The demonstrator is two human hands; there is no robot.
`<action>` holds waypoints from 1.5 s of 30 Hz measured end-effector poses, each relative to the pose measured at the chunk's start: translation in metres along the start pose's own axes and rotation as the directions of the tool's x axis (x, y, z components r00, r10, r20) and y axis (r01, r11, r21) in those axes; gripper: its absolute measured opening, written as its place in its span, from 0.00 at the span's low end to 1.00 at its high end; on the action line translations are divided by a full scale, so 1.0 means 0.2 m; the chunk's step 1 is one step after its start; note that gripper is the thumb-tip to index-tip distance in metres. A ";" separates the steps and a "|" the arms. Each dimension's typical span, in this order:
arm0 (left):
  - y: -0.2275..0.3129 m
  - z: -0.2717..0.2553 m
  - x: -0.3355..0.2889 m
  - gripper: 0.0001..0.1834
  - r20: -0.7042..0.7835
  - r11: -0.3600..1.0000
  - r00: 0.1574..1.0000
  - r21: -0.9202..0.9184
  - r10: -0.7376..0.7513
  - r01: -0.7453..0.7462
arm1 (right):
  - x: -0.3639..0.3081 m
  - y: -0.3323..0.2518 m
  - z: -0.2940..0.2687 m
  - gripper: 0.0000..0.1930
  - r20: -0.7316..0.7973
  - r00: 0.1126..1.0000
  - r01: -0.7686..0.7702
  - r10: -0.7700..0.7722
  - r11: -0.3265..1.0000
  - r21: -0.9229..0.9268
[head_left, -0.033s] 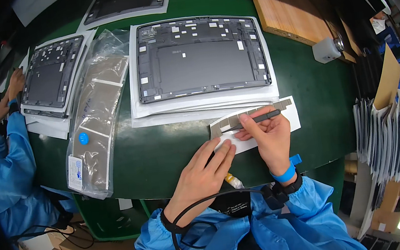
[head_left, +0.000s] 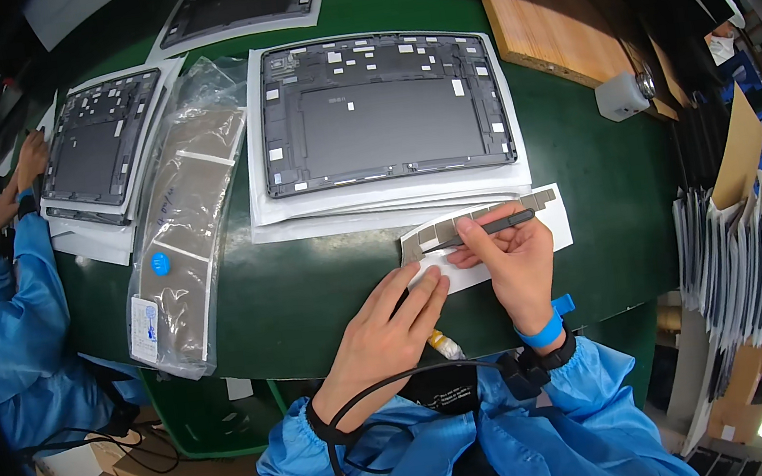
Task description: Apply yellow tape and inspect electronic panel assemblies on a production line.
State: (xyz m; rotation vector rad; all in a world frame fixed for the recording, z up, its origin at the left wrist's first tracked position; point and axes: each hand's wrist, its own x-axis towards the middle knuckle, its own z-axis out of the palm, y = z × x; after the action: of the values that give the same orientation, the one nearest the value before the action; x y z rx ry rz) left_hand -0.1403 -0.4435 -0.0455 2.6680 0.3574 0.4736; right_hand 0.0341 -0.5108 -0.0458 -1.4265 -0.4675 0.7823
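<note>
My right hand [head_left: 517, 264] grips thin black tweezers [head_left: 493, 224], whose tip touches a row of grey stickers on a white backing sheet [head_left: 550, 222] lying on the green table. My left hand [head_left: 383, 333] lies flat beside it, its fingertips pressing on the sheet's near left corner. Just beyond the sheet a dark grey tablet back cover [head_left: 384, 109] rests inside-up on a stack of white sheets [head_left: 303, 219].
A clear plastic bag with grey strips [head_left: 184, 224] lies to the left. A second back cover [head_left: 94, 149] sits further left, where another person's blue sleeve [head_left: 15, 321] reaches. A wooden board [head_left: 544, 18], a small white device [head_left: 620, 94] and stacked sheets [head_left: 736, 261] are on the right.
</note>
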 end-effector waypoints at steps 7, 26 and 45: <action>0.00 0.00 0.00 0.33 0.021 1.000 1.000 -0.027 -0.005 0.006 | -0.01 0.00 0.00 0.10 -0.015 1.000 0.012 -0.013 0.999 -0.037; 0.02 0.02 0.00 0.34 0.063 0.993 0.992 -0.036 -0.112 0.114 | -0.01 0.00 -0.03 0.09 0.006 1.000 -0.007 0.007 0.999 -0.048; 0.02 -0.01 0.02 0.30 0.026 0.991 0.992 -0.055 -0.121 0.122 | -0.03 -0.24 -0.16 0.09 -0.032 0.986 0.165 -0.167 0.985 -0.054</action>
State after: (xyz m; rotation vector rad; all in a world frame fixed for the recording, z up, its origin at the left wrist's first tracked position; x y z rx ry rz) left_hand -0.1370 -0.4452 -0.0408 2.5764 0.4895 0.4094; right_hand 0.0628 -0.5350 -0.0023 -1.4270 -0.5738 0.6134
